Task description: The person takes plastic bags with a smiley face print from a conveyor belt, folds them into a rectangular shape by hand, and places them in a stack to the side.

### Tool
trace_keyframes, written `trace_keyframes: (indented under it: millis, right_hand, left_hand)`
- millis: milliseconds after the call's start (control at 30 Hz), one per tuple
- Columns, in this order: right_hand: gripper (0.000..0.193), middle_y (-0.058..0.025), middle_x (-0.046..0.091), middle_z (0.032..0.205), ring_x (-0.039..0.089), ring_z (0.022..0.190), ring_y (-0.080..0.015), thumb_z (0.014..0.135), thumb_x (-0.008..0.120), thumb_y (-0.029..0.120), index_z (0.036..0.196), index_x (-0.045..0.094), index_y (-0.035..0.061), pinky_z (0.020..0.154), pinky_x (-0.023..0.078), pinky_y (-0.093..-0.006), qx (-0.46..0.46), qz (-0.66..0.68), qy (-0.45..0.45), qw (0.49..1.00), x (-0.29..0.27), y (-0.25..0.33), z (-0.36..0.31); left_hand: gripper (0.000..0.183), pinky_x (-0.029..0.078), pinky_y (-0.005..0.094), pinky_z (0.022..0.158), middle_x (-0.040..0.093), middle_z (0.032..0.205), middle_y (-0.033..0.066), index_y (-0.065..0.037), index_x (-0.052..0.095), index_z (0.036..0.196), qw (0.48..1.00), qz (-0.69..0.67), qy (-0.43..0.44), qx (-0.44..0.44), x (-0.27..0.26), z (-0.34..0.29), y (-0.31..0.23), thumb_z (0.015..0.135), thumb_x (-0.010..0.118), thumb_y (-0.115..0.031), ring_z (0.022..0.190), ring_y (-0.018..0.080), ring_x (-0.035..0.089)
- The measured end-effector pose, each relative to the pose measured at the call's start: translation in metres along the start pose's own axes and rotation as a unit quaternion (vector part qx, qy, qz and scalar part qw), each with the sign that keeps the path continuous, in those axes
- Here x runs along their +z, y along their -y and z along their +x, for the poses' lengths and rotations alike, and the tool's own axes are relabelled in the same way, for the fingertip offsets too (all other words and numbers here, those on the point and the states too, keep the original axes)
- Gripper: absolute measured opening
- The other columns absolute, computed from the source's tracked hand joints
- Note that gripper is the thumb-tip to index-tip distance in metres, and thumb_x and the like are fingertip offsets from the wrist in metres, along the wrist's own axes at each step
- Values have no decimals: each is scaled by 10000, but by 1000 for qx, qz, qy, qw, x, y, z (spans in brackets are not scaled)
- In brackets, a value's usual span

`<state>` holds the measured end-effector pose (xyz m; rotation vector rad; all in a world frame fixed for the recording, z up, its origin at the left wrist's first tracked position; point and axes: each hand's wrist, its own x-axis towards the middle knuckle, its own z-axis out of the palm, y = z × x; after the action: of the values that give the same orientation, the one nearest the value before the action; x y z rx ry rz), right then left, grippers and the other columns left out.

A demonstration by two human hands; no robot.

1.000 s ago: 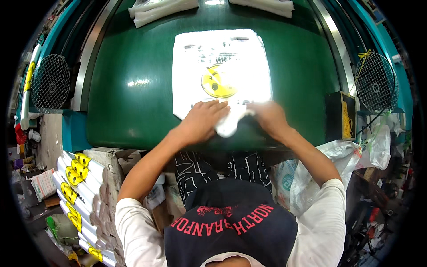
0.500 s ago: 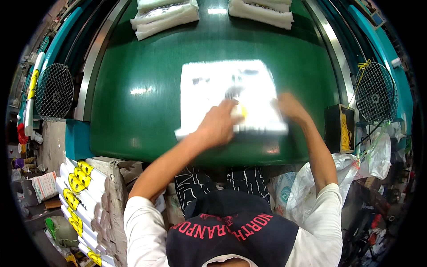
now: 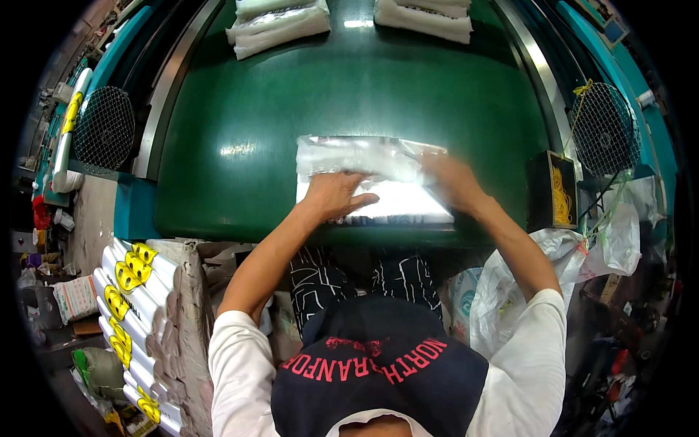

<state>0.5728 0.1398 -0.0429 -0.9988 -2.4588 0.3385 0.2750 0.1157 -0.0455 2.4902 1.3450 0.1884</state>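
Note:
A stack of glossy white plastic bags (image 3: pixel 408 207) lies on the green belt surface (image 3: pixel 240 189) right in front of me, its far part doubled over toward me and looking partly see-through. My left hand (image 3: pixel 338 191) presses on the left half of the stack, fingers stretched and thumb apart. At the stack's right side is my right hand (image 3: pixel 453 183), smeared by motion, touching or very near the folded layer. Whether its fingers grip the plastic cannot be made out.
Two folded white bundles (image 3: pixel 280 29) (image 3: pixel 426 20) lie at the far end. Metal rails (image 3: pixel 164 102) flank the belt. Fan guards (image 3: pixel 104 130) (image 3: pixel 606 130) stand at both sides. A black box with yellow ties (image 3: pixel 559 193) is at right; rolled white bags with yellow faces (image 3: pixel 138 320) are lower left.
The bag stack, earlier spread out flat, is now shorter from far to near, its far part folded toward me. My left hand has flattened onto it; my right hand has moved slightly left and nearer.

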Motion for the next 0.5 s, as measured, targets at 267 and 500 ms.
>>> trace_keyframes:
  millis: [267, 500]
  right_hand:
    - [719, -171, 480, 1329, 431, 1258, -353, 745, 711, 455, 1307, 453, 87, 1063, 303, -505, 49, -69, 81, 993, -11, 47, -5]
    - [884, -205, 258, 1473, 258, 1363, -354, 694, 761, 405, 1413, 329, 125, 1066, 270, -543, 45, -137, 169, 975, -13, 73, -38]
  left_hand:
    - [812, 233, 574, 1068, 261, 1481, 182, -202, 360, 1417, 983, 144, -92, 73, -28, -11, -20, 755, 620, -594, 1370, 348, 243]
    - [786, 209, 578, 1084, 195, 1505, 205, -174, 343, 1417, 987, 128, 53, 76, -19, -54, -15, 773, 663, -489, 1385, 358, 224]
